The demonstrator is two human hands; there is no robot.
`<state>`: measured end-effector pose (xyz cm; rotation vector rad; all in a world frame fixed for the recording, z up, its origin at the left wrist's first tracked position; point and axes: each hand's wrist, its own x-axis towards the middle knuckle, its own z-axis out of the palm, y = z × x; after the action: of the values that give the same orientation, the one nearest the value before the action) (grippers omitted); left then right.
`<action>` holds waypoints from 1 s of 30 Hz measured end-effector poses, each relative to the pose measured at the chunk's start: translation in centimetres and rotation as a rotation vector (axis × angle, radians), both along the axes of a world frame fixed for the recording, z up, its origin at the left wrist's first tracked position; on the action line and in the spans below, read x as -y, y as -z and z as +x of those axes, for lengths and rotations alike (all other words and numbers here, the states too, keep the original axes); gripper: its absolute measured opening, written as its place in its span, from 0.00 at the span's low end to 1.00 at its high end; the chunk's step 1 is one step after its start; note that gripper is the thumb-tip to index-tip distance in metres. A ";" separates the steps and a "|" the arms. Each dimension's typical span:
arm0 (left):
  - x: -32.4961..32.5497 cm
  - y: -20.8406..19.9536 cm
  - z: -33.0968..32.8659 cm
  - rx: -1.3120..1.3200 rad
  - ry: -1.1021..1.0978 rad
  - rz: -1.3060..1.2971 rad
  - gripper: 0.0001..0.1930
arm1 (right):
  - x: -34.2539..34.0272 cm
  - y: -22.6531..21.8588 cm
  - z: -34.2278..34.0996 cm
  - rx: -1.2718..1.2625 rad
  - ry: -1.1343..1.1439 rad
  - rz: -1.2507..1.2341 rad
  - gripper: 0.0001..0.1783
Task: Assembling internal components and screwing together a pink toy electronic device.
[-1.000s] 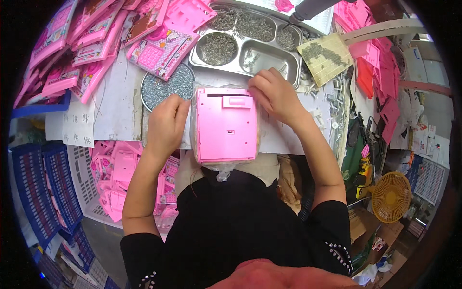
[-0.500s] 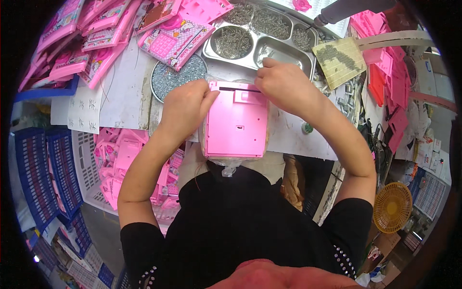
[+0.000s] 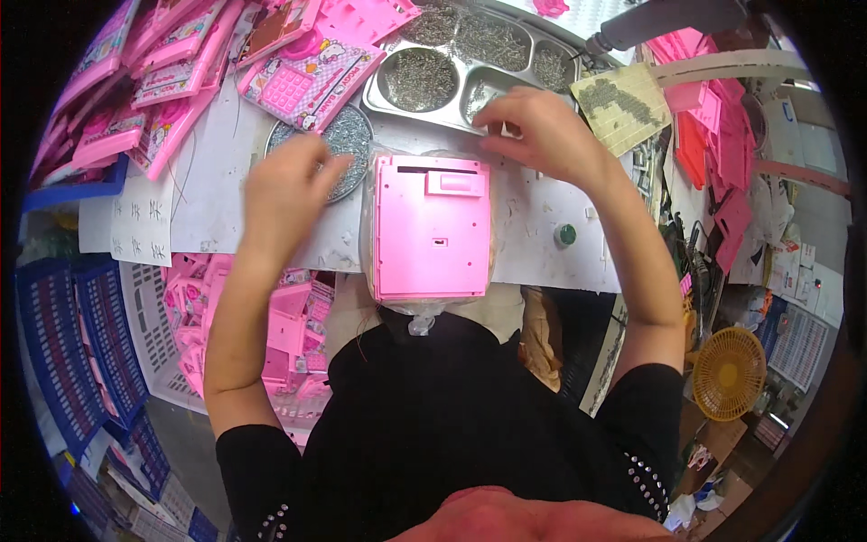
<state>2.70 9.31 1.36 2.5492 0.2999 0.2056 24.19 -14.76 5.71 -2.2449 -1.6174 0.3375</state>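
Observation:
A pink plastic panel with a long slot at its far end lies flat in front of me, on a clear plastic-wrapped block. My left hand is off to the left of it, smeared by motion beside the round dish of grey screws. Whether its fingers pinch anything is hidden. My right hand hovers beyond the panel's far right corner, at the near edge of the metal compartment tray. Its thumb and fingers are apart and nothing shows between them.
Pink calculator-style cases pile up at the far left. A white crate of pink parts stands below the table's left side. A yellow card of screws, a dark power screwdriver and a small green-capped bottle are on the right.
Both hands have come off the panel's far edge. My left hand has swung left and nearer me; the right has lifted away and its fingers have spread.

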 end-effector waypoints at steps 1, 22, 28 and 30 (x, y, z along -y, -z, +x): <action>-1.7 0.4 -0.5 0.067 -0.026 0.097 0.08 | -0.3 0.3 -0.3 0.089 0.026 0.132 0.07; -0.3 -0.1 -2.5 0.128 -0.030 -0.283 0.06 | -13.0 4.8 -6.8 0.426 -0.048 0.196 0.07; 4.8 -0.9 -3.9 0.263 0.147 -0.216 0.06 | 0.5 0.3 -6.7 0.015 0.016 0.471 0.06; 6.4 -0.9 -3.7 0.280 0.274 -0.141 0.06 | 4.1 0.9 -7.8 -0.043 0.095 0.423 0.07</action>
<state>-0.98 2.87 2.29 2.3520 -0.1367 0.4143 16.35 -18.87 4.80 -1.9666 -1.3982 0.0132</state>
